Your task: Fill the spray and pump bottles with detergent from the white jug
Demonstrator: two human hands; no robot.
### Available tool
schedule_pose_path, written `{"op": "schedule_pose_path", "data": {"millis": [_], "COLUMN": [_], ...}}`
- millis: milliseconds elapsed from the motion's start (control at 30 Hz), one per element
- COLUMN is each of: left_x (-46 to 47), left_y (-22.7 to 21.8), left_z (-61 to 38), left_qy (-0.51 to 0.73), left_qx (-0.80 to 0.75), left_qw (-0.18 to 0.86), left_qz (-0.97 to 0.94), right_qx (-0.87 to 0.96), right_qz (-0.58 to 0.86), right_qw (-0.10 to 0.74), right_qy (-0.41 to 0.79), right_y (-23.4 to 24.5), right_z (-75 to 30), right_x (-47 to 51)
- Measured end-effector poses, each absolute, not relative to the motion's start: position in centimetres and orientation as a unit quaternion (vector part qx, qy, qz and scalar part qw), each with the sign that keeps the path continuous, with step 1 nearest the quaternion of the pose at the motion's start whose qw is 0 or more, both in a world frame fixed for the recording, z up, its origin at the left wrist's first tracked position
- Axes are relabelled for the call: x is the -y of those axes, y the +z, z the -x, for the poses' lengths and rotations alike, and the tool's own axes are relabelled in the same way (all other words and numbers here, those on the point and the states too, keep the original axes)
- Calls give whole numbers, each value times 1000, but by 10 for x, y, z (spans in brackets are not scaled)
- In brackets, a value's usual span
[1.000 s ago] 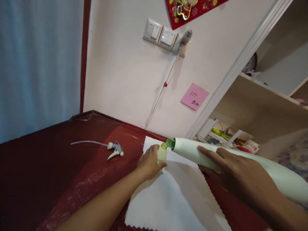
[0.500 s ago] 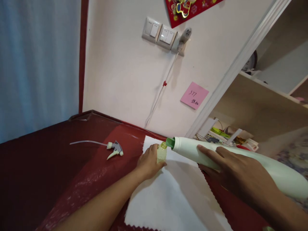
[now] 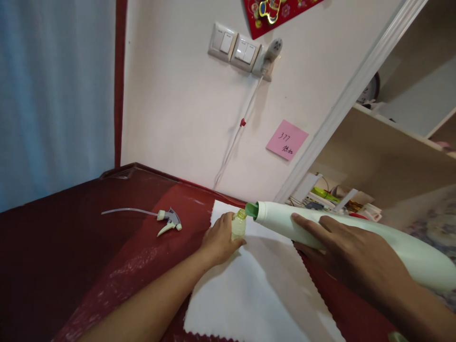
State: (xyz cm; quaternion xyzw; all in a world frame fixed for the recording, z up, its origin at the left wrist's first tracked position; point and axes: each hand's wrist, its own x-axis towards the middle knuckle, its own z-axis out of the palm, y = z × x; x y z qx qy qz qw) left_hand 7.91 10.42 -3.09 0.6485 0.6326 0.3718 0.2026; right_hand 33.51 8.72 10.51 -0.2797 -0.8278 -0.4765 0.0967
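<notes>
My left hand [image 3: 220,239] is wrapped round a small pale yellow bottle [image 3: 238,225] that stands on a white cloth [image 3: 256,294]. My right hand [image 3: 351,259] grips a long white bottle [image 3: 399,247], tilted nearly flat. Its green spout [image 3: 251,210] rests right over the small bottle's open neck. Fingers of the left hand hide most of the small bottle's body.
A spray trigger head [image 3: 170,221] with a thin clear tube lies on the dark red table cover [image 3: 71,251] to the left. Behind is a wall with switches [image 3: 233,46], a plug and cord, and a pink note [image 3: 287,140]. Cluttered shelves [image 3: 335,199] stand at right.
Both hands and bottles hold the same pose; only the view has shifted slightly.
</notes>
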Motion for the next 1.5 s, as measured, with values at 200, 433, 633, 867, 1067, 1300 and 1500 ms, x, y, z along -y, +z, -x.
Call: {"op": "schedule_pose_path", "data": {"millis": [200,433,633,867,1067,1300,1500], "left_x": [-104,-104,-104,-104,-104,-102,-102], "left_y": [-31,-30,-32,-31,-31,-29,-28], "left_z": [-79,-79,-79,-79,-79,-80,-79], "left_qy": [366,367,369,367,363,364,365], "left_qx": [-637,-636,-635,-633,-635,-638,-635], "left_qw": [202,200,198,199,200,204,202], "left_qz": [-647,-650,-650,-652,-652,-648,-650], "right_qx": [831,830,829,828,826,829,831], "right_qz": [271,271,277,273,275,267,258], "right_qw": [104,101,95,99,87,88,96], "right_qy": [-475,-478,-477,-480,-484,-483,-484], "right_y": [107,105,105,106,106,107,108], "right_z": [-333,-335,-335,-333,-334,-334,-333], "right_x": [-86,-87,-86,-85,-86,-85,-86]}}
